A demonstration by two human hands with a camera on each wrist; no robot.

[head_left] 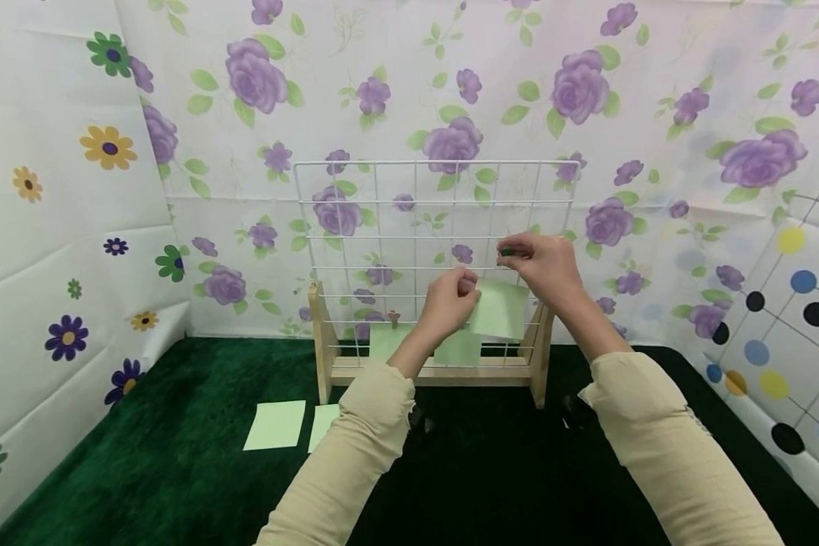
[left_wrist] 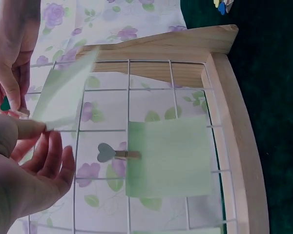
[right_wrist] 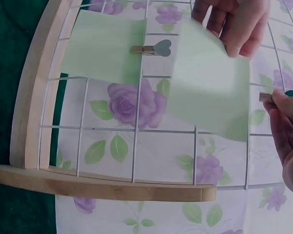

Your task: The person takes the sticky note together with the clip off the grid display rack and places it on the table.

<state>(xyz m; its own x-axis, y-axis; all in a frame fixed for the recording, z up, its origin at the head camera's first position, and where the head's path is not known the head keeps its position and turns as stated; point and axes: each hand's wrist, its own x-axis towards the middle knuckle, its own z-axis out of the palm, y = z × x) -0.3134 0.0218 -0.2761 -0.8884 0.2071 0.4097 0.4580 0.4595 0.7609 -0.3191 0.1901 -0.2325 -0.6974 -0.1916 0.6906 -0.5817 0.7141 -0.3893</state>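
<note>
My left hand (head_left: 447,303) pinches the edge of a pale green paper sheet (head_left: 500,309) in front of the white wire grid (head_left: 415,237). Close by on the right, my right hand (head_left: 546,269) holds a small wooden clothespin (right_wrist: 266,97) with a green decoration between thumb and fingers. That clothespin is apart from the sheet in the right wrist view. Lower on the grid hangs another green sheet (left_wrist: 173,156), held by a clothespin with a grey heart (left_wrist: 106,152). A further green sheet (head_left: 387,341) with a clothespin (head_left: 393,318) hangs left of it, partly behind my left arm.
Wooden legs (head_left: 319,349) hold the grid upright on the dark green cloth (head_left: 198,440). Two loose green sheets lie at the left, one whole sheet (head_left: 275,425) and one partly under my sleeve. Small yellow and blue pieces (left_wrist: 222,7) lie beyond the stand. A floral sheet hangs behind.
</note>
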